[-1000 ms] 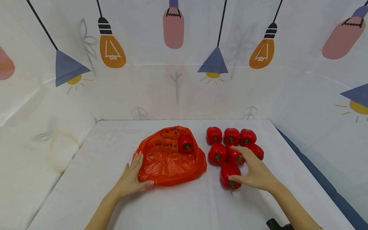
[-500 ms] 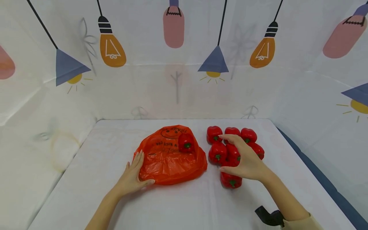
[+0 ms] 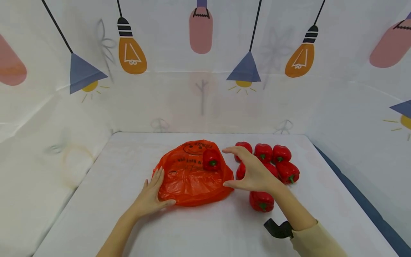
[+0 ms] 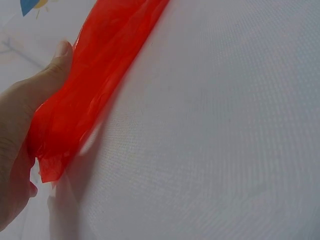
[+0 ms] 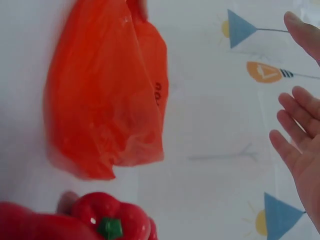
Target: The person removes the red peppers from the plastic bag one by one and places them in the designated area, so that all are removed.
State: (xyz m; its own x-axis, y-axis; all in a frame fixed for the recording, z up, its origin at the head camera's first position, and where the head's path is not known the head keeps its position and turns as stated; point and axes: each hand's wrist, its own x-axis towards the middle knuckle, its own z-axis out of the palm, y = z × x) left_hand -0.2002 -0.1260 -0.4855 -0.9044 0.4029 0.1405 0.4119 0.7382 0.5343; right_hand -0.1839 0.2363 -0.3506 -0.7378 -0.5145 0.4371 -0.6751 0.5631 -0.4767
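An orange-red plastic bag [image 3: 192, 185] with black print and a smiley face lies on the white table. One red bell pepper [image 3: 211, 159] sits at its right part; whether on or inside it I cannot tell. My left hand [image 3: 150, 196] rests against the bag's left edge, fingers extended and thumb spread along the front. In the left wrist view, the thumb lies along the bag [image 4: 75, 95]. Just right of the bag, my right hand [image 3: 252, 173] hovers with fingers and thumb spread, holding nothing. It hides parts of several red bell peppers [image 3: 282, 153] grouped behind it.
A lone bell pepper [image 3: 261, 201] lies nearest me, below the right forearm. A black wrist device [image 3: 278, 228] sits by the right sleeve. A white curtain [image 3: 202, 103] printed with lamps and bulbs stands behind the table [image 3: 199, 232].
My right hand has moved left from the front of the pepper group to the bag's right edge, holding nothing. My left hand stays at the bag. The head view has shifted slightly.
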